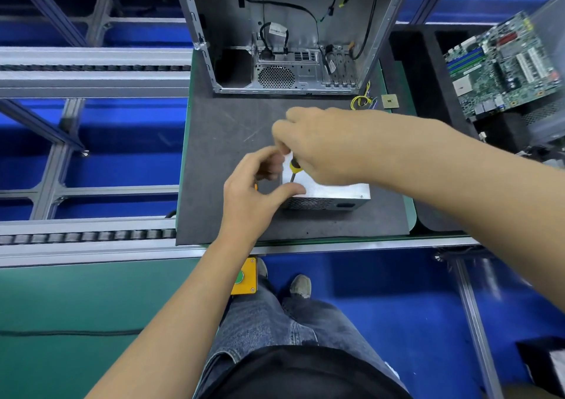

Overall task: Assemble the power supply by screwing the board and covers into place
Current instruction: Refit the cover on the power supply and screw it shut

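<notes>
Fingers of the right hand (321, 144) curl around the yellow-and-black handle of a screwdriver (294, 168), whose dark shaft points down onto the top cover of the power supply (333, 191) near its left end. Left hand (255, 190): thumb pressed against the front-left corner of the power supply, the other fingers curled at the unit's left side just beside the screwdriver; whether they pinch anything cannot be told.

Work mat (232, 141), dark grey, lies on the green-edged table and carries the items that follow. Computer case (287, 31), open and metallic, stands at the mat's far edge with black cables hanging inside. Power supply, a silver metal box with a perforated front grille, sits near the mat's front edge, right of centre. Yellow wires (360, 100) lie near the mat's far right corner, beside a small square chip (389, 101).

Motherboard (501, 65), green, rests tilted in a black tray beyond the mat's right edge. Yellow button box (246, 276) is mounted below the table's front edge.
</notes>
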Available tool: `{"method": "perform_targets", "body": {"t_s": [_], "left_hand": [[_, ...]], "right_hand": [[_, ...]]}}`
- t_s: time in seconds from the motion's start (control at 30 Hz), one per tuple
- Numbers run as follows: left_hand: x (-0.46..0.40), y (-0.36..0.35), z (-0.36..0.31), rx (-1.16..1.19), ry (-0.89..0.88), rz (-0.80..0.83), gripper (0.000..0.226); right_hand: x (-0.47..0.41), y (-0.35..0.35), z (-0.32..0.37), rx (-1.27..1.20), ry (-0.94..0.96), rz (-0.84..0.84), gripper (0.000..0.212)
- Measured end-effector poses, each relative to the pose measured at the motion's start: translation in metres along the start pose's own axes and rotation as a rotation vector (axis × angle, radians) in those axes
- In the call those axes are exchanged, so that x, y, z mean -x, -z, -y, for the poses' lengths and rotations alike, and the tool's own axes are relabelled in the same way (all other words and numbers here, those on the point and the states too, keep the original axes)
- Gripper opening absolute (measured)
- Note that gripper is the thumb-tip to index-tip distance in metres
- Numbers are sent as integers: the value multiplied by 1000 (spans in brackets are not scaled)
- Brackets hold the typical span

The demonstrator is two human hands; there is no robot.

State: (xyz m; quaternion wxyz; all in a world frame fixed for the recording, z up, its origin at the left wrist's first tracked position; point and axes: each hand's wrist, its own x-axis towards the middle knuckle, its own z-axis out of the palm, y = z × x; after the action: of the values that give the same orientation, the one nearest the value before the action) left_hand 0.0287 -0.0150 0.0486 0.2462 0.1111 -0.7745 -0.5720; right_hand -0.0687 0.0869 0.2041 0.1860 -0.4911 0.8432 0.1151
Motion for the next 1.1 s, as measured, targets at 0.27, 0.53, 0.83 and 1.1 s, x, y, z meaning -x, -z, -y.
{"method": "perform_targets", "body": {"t_s": [0.27, 0.53, 0.83, 1.1], "left_hand": [[-14, -3, -21, 47, 35, -21, 32], [-16, -4, -33, 121, 89, 106, 42], [-15, 4, -24, 172, 92, 247, 31], [-18, -12, -26, 118, 176, 180, 34]], "right_hand": [[0, 7, 6, -144, 45, -66, 26], [-1, 5, 10, 298, -1, -258, 22], [-3, 8, 1, 223, 94, -263, 15], [-1, -10, -3, 218, -265, -369, 55]]}}
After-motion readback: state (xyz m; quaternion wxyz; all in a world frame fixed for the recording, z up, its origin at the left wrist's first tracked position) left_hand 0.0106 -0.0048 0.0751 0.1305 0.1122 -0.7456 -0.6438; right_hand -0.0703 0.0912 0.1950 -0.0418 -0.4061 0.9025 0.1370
